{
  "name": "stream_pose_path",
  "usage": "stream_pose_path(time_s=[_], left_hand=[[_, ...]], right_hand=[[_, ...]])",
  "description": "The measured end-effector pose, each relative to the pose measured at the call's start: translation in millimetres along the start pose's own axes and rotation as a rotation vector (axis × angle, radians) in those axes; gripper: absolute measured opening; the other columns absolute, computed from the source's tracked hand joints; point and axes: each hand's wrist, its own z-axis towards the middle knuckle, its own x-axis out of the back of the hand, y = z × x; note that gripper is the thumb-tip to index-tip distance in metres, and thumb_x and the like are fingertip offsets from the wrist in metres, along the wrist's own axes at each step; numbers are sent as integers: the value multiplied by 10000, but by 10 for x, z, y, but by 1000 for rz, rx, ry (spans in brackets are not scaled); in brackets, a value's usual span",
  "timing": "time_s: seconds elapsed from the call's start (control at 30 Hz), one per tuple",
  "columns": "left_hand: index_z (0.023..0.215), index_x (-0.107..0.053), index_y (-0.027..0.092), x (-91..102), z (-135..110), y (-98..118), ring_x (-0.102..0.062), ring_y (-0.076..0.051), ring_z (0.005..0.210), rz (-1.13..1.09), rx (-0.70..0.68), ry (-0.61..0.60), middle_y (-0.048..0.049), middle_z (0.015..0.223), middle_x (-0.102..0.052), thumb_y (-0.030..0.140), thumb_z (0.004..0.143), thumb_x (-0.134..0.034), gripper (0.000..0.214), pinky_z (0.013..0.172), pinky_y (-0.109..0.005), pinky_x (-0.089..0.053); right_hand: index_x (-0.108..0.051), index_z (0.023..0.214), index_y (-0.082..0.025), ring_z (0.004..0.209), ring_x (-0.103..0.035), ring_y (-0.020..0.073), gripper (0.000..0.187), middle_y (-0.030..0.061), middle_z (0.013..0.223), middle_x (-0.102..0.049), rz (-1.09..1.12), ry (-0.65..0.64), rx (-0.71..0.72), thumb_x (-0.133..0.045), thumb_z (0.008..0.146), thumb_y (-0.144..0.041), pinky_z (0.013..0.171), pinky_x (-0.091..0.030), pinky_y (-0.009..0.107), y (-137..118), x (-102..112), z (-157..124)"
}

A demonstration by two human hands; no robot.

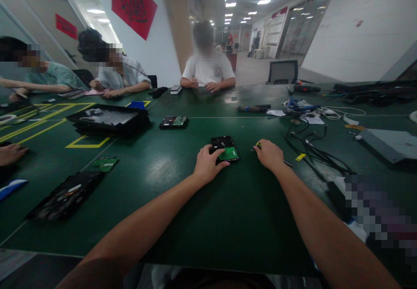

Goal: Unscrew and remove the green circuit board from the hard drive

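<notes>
A black hard drive (222, 142) with a green circuit board (229, 154) lies on the green table (182, 202) in front of me. My left hand (207, 165) grips its near left corner, thumb on the board's edge. My right hand (269, 154) rests closed just right of the drive, holding a small screwdriver (287, 163) with a yellow-and-black end at my fingertips. A few tiny screws (252, 150) lie between the drive and that hand.
Another hard drive (173, 122) lies farther back, a black tray (109, 120) to the left, a loose green board (106, 163) and a dark tray (65, 197) nearer left. Cables (309, 148) and tools spread on the right. Three people sit across the table; another person's hand (11, 153) rests at left.
</notes>
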Motion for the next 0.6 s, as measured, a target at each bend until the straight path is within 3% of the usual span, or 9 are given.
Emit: stream_pose_path(time_s=[0.17, 0.37, 0.47, 0.6], left_hand=[[1430, -588, 313, 49, 69, -76, -433, -379, 1401, -7, -53, -78, -145, 1537, -440, 517, 940, -638, 534, 1084, -595, -427], [1424, -581, 316, 171, 150, -201, -445, -306, 1427, -21, -160, -162, -102, 1574, -437, 290, 992, -586, 433, 1119, -537, -426], [1384, -607, 270, 207, 101, -147, -429, -328, 1417, 34, -159, -109, -123, 1546, -453, 374, 971, -619, 426, 1122, -551, -414], [1278, -645, 212, 195, 44, 125, -496, -339, 1288, 124, -147, 7, -142, 1367, -565, 609, 922, -606, 534, 1055, -536, -455]], right_hand=[[-630, 1158, -180, 1010, -687, 305, 335, 169, 1125, -701, -1, -30, -13, -486, 1014, -447, 808, -504, 392, -15, -17, 51], [-666, 1135, -166, 1052, -692, 319, 360, 182, 1139, -718, 5, -138, -29, -511, 991, -457, 819, -507, 387, 76, 18, 227], [-690, 1080, -159, 1043, -697, 294, 350, 169, 1127, -729, 18, -161, -6, -545, 976, -461, 823, -505, 356, 116, 25, 326], [-709, 1037, -157, 1008, -701, 275, 345, 155, 1097, -740, 29, -171, 17, -572, 963, -465, 802, -504, 336, 139, 17, 390]])
